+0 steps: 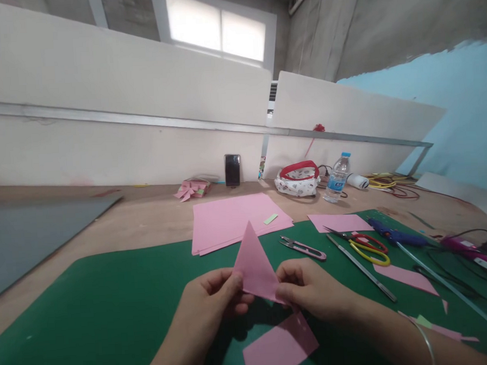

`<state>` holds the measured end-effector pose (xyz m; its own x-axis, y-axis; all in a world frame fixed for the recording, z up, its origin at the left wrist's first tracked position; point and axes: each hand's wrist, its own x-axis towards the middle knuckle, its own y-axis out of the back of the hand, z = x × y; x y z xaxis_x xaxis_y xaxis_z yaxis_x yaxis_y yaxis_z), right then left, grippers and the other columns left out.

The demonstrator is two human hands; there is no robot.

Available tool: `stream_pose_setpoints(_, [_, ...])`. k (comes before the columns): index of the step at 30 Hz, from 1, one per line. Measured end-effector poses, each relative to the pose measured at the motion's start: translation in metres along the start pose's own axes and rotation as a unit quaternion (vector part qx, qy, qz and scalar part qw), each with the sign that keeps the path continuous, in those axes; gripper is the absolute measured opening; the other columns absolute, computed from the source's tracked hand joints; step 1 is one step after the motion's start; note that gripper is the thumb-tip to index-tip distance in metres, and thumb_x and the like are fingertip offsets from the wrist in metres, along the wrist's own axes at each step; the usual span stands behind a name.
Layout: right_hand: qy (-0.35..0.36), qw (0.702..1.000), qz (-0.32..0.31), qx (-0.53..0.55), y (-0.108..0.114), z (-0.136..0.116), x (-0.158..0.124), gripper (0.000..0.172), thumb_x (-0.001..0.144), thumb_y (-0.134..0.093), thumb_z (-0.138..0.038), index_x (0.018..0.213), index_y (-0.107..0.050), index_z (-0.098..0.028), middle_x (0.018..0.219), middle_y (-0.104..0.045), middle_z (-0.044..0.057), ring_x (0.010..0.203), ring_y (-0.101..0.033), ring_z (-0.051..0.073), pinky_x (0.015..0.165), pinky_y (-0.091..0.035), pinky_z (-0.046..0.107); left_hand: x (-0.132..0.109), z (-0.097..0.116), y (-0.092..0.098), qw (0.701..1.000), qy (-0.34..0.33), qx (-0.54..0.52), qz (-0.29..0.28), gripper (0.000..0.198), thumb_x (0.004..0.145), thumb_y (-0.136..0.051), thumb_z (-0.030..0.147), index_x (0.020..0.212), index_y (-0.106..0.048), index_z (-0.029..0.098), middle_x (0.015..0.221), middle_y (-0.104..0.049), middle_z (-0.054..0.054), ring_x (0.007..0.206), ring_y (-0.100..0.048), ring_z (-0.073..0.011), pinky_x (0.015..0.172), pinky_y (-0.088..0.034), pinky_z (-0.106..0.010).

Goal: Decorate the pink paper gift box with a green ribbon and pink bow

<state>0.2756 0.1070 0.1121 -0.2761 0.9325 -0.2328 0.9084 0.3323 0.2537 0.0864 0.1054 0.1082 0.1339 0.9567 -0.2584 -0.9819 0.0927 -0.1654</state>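
A pink paper triangle (pixel 256 266) is held up between my two hands, its point facing away from me. My left hand (pixel 220 295) pinches its lower left corner between thumb and fingers. At the lower right corner, my right hand (pixel 306 288) grips it the same way. Beneath the hands, a pink paper piece (pixel 279 349) lies on the green cutting mat (pixel 152 301). Just beyond the triangle rests a stack of pink paper sheets (pixel 225 221) with a small green strip (pixel 270 219) on top. Thread snips (pixel 303 248) lie right of the triangle.
On the right are scissors (pixel 369 248), a metal-coloured rod (pixel 362 266), a blue glue gun (pixel 397 234) and pink scraps (pixel 407 278). Farther back stand a water bottle (pixel 336 183), a white-and-red pouch (pixel 296 185), a phone (pixel 232 170) and a pink paper bundle (pixel 192 189). A grey board (pixel 34 231) lies left.
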Motion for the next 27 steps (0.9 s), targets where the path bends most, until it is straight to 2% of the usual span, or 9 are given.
stream_pose_setpoints(4, [-0.004, 1.0, -0.009, 0.027, 0.003, 0.003, 0.002, 0.003, 0.069, -0.056, -0.018, 0.068, -0.055, -0.015, 0.053, -0.055, -0.004, 0.046, -0.047, 0.006, 0.044, -0.033, 0.016, 0.001, -0.002, 0.0, 0.997, -0.013, -0.043, -0.069, 0.036, 0.079, -0.061, 0.049, 0.079, -0.073, 0.016, 0.083, -0.075, -0.009, 0.081, -0.067, -0.0212, 0.072, -0.052, -0.027])
stream_pose_setpoints(9, [-0.008, 0.998, -0.049, 0.036, -0.003, 0.005, -0.001, 0.006, 0.067, -0.057, -0.021, 0.069, -0.055, -0.016, 0.052, -0.054, -0.004, 0.044, -0.046, 0.008, 0.044, -0.033, 0.018, -0.003, -0.01, -0.002, 0.986, -0.041, -0.078, -0.144, 0.058, 0.063, -0.074, 0.054, 0.109, -0.068, 0.019, 0.106, -0.072, -0.011, 0.096, -0.065, -0.0286, 0.092, -0.047, -0.04])
stream_pose_setpoints(11, [-0.006, 0.998, -0.062, 0.03, -0.004, 0.005, -0.003, 0.006, 0.066, -0.059, -0.02, 0.068, -0.057, -0.015, 0.054, -0.055, -0.003, 0.047, -0.048, 0.009, 0.045, -0.035, 0.019, -0.005, -0.01, -0.002, 0.987, -0.032, -0.068, -0.143, 0.057, 0.067, -0.074, 0.05, 0.112, -0.067, 0.016, 0.111, -0.07, -0.013, 0.1, -0.064, -0.0301, 0.097, -0.044, -0.041])
stream_pose_setpoints(13, [0.052, 0.994, -0.078, -0.057, -0.003, 0.005, -0.006, 0.009, 0.066, -0.065, -0.021, 0.071, -0.061, -0.015, 0.064, -0.058, -0.001, 0.058, -0.052, 0.011, 0.052, -0.038, 0.02, -0.002, -0.007, 0.001, 0.993, -0.002, -0.051, -0.109, 0.048, 0.072, -0.07, 0.045, 0.109, -0.068, 0.014, 0.108, -0.072, -0.014, 0.1, -0.065, -0.0303, 0.094, -0.046, -0.039])
stream_pose_setpoints(15, [0.149, 0.956, -0.098, -0.232, -0.001, 0.006, -0.009, 0.019, 0.065, -0.071, -0.026, 0.081, -0.065, -0.017, 0.078, -0.06, 0.001, 0.072, -0.054, 0.014, 0.059, -0.038, 0.021, 0.004, -0.004, 0.006, 0.996, 0.031, -0.063, -0.055, 0.043, 0.077, -0.066, 0.045, 0.105, -0.069, 0.013, 0.107, -0.072, -0.014, 0.103, -0.064, -0.0303, 0.09, -0.051, -0.037])
stream_pose_setpoints(17, [0.221, 0.879, -0.117, -0.405, 0.002, 0.008, -0.012, 0.029, 0.066, -0.072, -0.032, 0.091, -0.066, -0.019, 0.086, -0.059, 0.002, 0.079, -0.053, 0.016, 0.061, -0.036, 0.022, 0.013, 0.0, 0.011, 0.994, 0.047, -0.101, -0.006, 0.04, 0.078, -0.065, 0.043, 0.105, -0.069, 0.013, 0.111, -0.071, -0.013, 0.109, -0.061, -0.031, 0.086, -0.054, -0.037])
stream_pose_setpoints(20, [0.235, 0.808, -0.137, -0.522, 0.005, 0.01, -0.015, 0.02, 0.071, -0.067, -0.03, 0.089, -0.066, -0.022, 0.075, -0.057, -0.001, 0.069, -0.052, 0.014, 0.055, -0.032, 0.022, 0.026, 0.002, 0.015, 0.987, 0.063, -0.144, 0.041, 0.036, 0.08, -0.064, 0.034, 0.108, -0.067, 0.012, 0.113, -0.07, -0.014, 0.108, -0.062, -0.0322, 0.083, -0.057, -0.04])
stream_pose_setpoints(23, [0.234, 0.788, -0.152, -0.548, 0.007, 0.007, -0.018, 0.009, 0.075, -0.062, -0.029, 0.08, -0.066, -0.023, 0.068, -0.055, -0.002, 0.062, -0.048, 0.013, 0.05, -0.029, 0.022, 0.032, 0.002, 0.015, 0.985, 0.073, -0.143, 0.062, 0.03, 0.083, -0.06, 0.027, 0.106, -0.066, 0.008, 0.112, -0.07, -0.015, 0.105, -0.064, -0.0296, 0.085, -0.057, -0.037])
stream_pose_setpoints(27, [0.244, 0.786, -0.163, -0.544, 0.005, 0.003, -0.02, 0.018, 0.081, -0.057, -0.034, 0.083, -0.067, -0.019, 0.083, -0.06, 0.003, 0.07, -0.051, 0.014, 0.05, -0.031, 0.02, 0.036, -0.003, 0.017, 0.985, 0.098, -0.13, 0.057, 0.03, 0.083, -0.059, 0.027, 0.103, -0.067, 0.006, 0.107, -0.072, -0.018, 0.103, -0.066, -0.0282, 0.082, -0.058, -0.034])
